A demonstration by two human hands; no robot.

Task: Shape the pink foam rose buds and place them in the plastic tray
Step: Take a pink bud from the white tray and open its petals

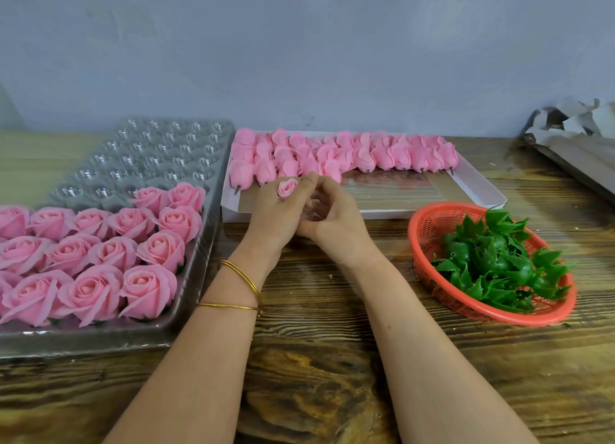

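tray point(139, 164): glossy clear plastic | table point(316, 360): rough-grained wood | basket point(429, 224): red plastic mesh

I am reading no text, label, brand or number anywhere, neither on the plastic tray point(150, 159), the white box point(382, 214) nor the red basket point(420, 234).

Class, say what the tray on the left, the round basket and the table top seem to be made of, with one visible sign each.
Tray: thin clear plastic, glossy; highlights glint in its empty cups.
Basket: orange-red plastic, likely moulded; mesh wall, smooth rim.
Table top: wood or wood-look surface; dark grain and plank lines.
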